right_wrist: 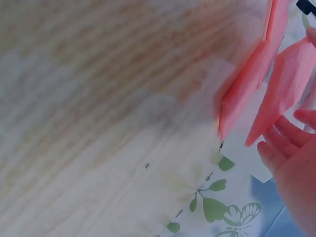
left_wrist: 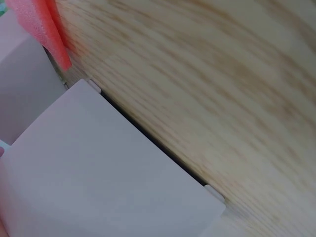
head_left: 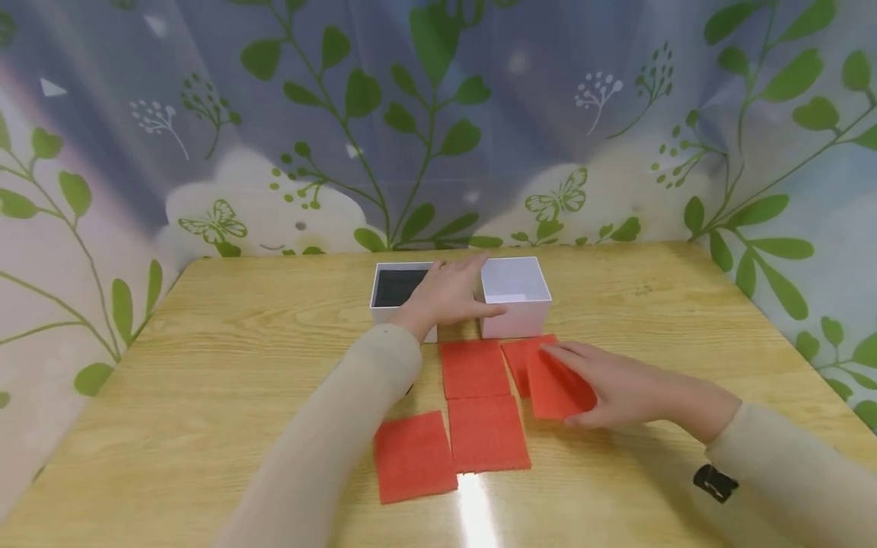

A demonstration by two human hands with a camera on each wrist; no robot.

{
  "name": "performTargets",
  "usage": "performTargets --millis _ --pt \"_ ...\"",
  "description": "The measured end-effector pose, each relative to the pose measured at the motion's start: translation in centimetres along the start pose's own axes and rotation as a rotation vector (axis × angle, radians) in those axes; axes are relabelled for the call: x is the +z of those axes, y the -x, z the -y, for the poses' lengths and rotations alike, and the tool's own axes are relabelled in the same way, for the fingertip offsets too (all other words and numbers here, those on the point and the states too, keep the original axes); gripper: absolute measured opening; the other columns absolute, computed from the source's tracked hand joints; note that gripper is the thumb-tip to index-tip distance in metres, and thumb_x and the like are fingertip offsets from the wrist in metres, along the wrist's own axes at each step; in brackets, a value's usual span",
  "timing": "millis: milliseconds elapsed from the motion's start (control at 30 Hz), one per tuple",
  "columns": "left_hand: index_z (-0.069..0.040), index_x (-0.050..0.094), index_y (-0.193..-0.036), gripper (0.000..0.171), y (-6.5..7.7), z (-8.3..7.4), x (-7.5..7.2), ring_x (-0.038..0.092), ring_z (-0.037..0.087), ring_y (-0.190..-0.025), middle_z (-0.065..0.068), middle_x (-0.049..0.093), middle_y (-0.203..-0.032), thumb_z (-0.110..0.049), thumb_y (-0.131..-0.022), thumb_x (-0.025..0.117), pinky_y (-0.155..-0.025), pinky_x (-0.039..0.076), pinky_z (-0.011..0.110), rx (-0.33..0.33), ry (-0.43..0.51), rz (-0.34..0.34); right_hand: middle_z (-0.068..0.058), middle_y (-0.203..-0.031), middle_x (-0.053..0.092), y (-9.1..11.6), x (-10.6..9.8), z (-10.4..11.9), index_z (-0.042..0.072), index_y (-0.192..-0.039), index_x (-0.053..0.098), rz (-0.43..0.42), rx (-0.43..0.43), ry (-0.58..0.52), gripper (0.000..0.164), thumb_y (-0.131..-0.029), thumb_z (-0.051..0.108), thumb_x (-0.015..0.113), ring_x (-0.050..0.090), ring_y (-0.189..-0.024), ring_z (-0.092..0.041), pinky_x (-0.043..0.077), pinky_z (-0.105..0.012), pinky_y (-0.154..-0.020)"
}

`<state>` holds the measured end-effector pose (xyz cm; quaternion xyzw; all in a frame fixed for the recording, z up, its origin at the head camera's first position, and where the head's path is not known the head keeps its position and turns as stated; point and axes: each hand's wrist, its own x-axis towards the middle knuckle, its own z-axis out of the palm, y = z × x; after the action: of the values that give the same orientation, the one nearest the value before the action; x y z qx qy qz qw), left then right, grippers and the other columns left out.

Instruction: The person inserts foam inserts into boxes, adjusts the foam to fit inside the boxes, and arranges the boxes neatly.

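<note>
My right hand [head_left: 620, 388] holds a red foam-like square [head_left: 555, 384] between thumb and fingers, bent and tilted up from the table. In the right wrist view the fingers [right_wrist: 284, 140] lie along the edge of this square [right_wrist: 291, 74]. Beneath it another red square [head_left: 517, 361] lies partly covered. My left hand [head_left: 448, 293] reaches over between two boxes, thumb spread across the front rim of the open white box [head_left: 515, 318] and fingertips at its back left corner. Dark material [head_left: 397, 288] shows inside the left white box [head_left: 384, 313], which the left hand partly hides.
Three more red squares lie flat before the boxes: one at the back [head_left: 475, 369], one nearer [head_left: 488, 434], and one to the left [head_left: 416, 457]. The wooden table [head_left: 226, 365] meets a leaf-printed curtain [head_left: 329, 152] behind. A small black object [head_left: 715, 483] shows by the right sleeve.
</note>
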<state>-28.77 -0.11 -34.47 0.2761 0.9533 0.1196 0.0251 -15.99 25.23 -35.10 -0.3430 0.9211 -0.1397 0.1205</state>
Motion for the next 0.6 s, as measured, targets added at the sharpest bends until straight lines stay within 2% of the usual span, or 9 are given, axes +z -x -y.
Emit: performTargets --millis 267,600 --pt "-0.016 0.012 -0.151 0.105 0.0 0.0 -0.1 0.035 0.023 -0.133 -0.001 0.028 -0.151 -0.073 -0.074 0.054 -0.110 0.012 0.052 -0.022 -0.005 0.011 -0.019 -0.141 0.034 -0.8 -0.9 -0.4 -0.001 -0.144 0.027 -0.018 -0.006 0.013 0.093 -0.075 0.040 0.074 0.040 -0.124 -0.035 0.039 -0.049 -0.097" --pt "-0.021 0.017 -0.151 0.100 0.0 0.1 -0.1 0.031 0.022 -0.134 -0.001 0.028 -0.151 -0.075 -0.074 0.051 -0.110 0.008 0.053 -0.006 -0.020 -0.008 -0.016 -0.140 0.035 -1.2 -2.7 -0.9 0.002 -0.143 0.030 -0.083 -0.020 0.036 0.089 -0.075 0.037 0.076 0.044 -0.116 -0.030 0.048 -0.044 -0.087"
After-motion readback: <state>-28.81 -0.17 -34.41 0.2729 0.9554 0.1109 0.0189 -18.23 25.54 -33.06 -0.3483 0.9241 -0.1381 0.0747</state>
